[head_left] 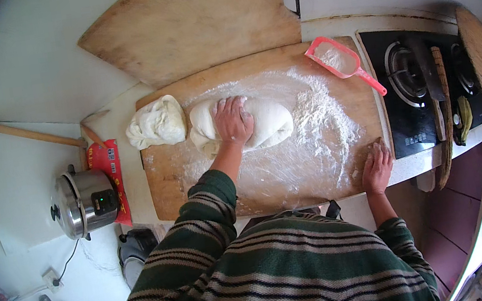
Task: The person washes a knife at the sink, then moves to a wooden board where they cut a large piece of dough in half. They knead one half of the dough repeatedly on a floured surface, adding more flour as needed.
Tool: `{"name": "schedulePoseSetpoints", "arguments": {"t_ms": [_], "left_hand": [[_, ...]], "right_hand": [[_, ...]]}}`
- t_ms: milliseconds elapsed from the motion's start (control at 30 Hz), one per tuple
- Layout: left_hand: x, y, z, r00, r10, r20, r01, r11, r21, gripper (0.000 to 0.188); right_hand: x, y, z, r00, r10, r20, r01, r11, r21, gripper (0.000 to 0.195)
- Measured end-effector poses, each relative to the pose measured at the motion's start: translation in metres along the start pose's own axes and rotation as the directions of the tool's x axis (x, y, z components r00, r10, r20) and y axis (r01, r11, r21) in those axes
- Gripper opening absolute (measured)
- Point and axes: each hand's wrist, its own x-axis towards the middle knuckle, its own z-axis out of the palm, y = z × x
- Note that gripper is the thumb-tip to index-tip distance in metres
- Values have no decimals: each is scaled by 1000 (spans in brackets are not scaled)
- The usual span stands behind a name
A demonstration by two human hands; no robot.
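Note:
My left hand [233, 119] presses on top of a large folded piece of dough [269, 118], with its fingers curled over the far side and flour on the fingertips. The dough lies on a floured wooden board [171, 184]. To its left, a smaller lumpy piece of dough [156, 122] sits apart at the board's left edge. Loose flour [322, 117] is spread over the board right of the large dough. My right hand [377, 166] rests at the board's near right corner; its grip there is partly hidden.
A red scoop [339, 58] holding flour lies at the back right. Beyond it, a cleaver [426, 71] and a thin wooden stick [444, 106] lie across a black gas hob [405, 126]. A rice cooker [90, 203] and a red bag [117, 183] stand left. Another wooden board [207, 15] leans behind.

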Motion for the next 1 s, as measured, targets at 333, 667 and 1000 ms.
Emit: {"name": "schedulePoseSetpoints", "arguments": {"t_ms": [333, 667, 1000], "left_hand": [[62, -31, 45, 995, -55, -87, 67, 988, 142, 35], [90, -17, 24, 873, -274, 402, 266, 961, 77, 58], [-2, 43, -70, 986, -33, 163, -4, 976, 218, 37]], "right_hand": [[3, -4, -6, 999, 27, 32, -28, 999, 28, 34], [-2, 2, 2, 999, 4, -37, -3, 1000, 18, 33], [-4, 0, 1, 996, 7, -94, -5, 1000, 24, 32]]}}
